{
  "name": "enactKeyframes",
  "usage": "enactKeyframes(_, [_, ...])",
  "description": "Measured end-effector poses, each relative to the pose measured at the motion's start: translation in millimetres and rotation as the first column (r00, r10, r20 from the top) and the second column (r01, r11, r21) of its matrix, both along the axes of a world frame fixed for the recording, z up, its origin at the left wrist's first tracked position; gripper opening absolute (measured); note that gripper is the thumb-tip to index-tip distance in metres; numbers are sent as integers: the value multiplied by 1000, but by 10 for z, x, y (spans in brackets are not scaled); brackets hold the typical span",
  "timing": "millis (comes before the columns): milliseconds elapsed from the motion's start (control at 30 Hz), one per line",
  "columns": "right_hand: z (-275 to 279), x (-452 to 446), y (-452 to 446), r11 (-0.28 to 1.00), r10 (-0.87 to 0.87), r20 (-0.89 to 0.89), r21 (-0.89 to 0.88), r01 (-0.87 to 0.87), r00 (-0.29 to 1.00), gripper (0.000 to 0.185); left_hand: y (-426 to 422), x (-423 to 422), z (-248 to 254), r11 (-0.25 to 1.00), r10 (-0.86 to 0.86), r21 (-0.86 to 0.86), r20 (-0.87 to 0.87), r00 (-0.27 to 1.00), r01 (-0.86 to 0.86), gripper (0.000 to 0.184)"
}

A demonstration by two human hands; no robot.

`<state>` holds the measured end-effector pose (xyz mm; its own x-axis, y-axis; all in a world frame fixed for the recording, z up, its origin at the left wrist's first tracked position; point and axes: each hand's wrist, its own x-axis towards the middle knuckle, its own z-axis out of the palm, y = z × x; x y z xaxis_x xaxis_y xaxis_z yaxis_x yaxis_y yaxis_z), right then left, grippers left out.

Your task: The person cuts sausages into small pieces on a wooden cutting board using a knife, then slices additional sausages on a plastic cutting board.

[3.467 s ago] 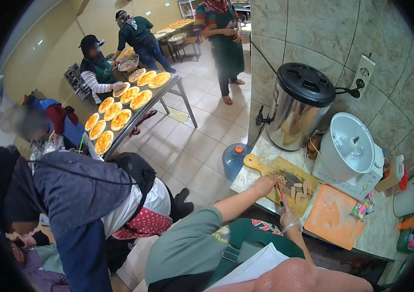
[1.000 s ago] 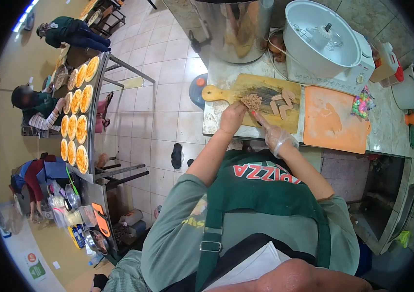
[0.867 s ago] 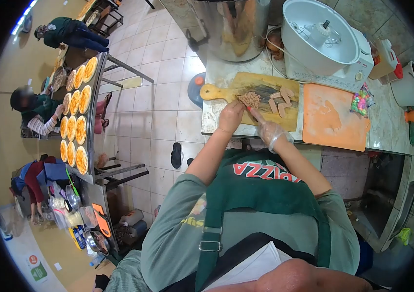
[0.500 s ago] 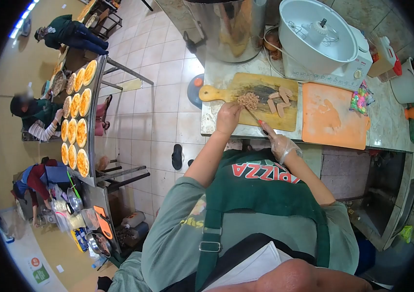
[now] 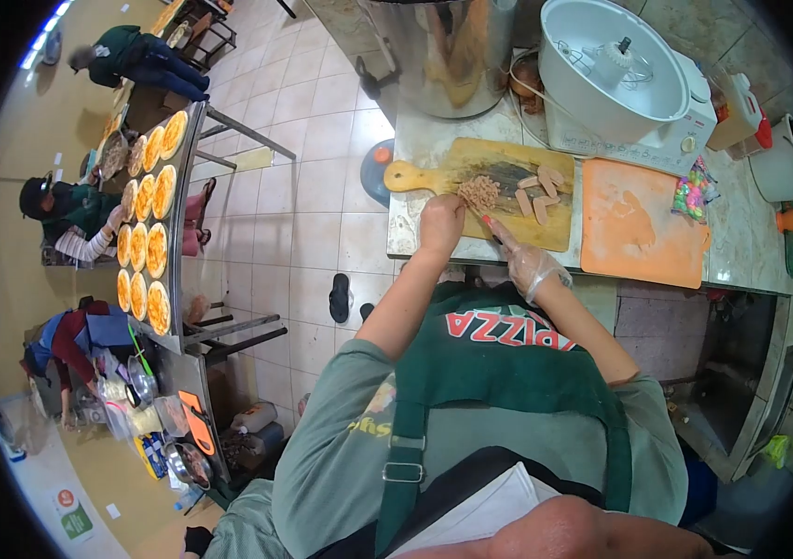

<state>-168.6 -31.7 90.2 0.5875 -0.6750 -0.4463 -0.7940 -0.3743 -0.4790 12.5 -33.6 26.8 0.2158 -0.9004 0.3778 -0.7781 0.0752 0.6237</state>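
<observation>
My right hand [image 5: 529,263], in a clear plastic glove, grips a knife [image 5: 492,224] by its red and dark handle. The blade points up and left toward a heap of chopped sausage [image 5: 478,192] on a wooden cutting board [image 5: 550,233]. My bare left hand [image 5: 441,222] is closed at the board's near left edge, beside the heap and close to the knife tip. What its fingers hold, if anything, is hidden. Several larger sausage pieces [image 5: 539,205] lie to the right of the heap.
An orange cutting board [image 5: 639,252] lies to the right. Behind stand a white mixer [image 5: 620,121] and a large clear container [image 5: 457,65]. A colourful bag [image 5: 692,191] sits near the wall. At left, people work by a table with several round pizzas [image 5: 138,247].
My right hand and the knife have shifted left and slightly up, bringing the handle nearer my left hand. My left hand stays by the heap. A person at left has raised their head.
</observation>
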Motion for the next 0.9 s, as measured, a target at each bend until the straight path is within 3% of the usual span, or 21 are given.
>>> enactKeyframes(200, [-201,87,-4,1000,-24,2,-16,24,1000,78,25,17,24,1000,-13,10,-26,1000,13,6])
enactKeyframes(333, [-169,-119,149,999,-35,-87,5,35,996,74,37,7,17,999,32,22,-80,996,-31,6])
enactKeyframes(500, [-94,-188,179,998,-50,-96,25,52,994,74,55,12,43,992,73,113,-80,994,-64,7])
enactKeyframes(567, [-164,-176,188,995,-54,81,-82,61,995,74,52,14,33,994,60,91,-73,996,-53,7])
enactKeyframes(600, [-142,-149,179,995,-55,82,-81,61,995,74,53,16,31,997,47,69,-66,997,-43,7])
enactKeyframes(667, [-58,-45,124,999,-36,-55,-20,35,998,78,54,14,33,997,44,70,-60,997,-39,7])
enactKeyframes(900, [-74,140,8,1000,12,-93,1,-12,996,86,58,12,26,997,54,65,-80,995,-49,6])
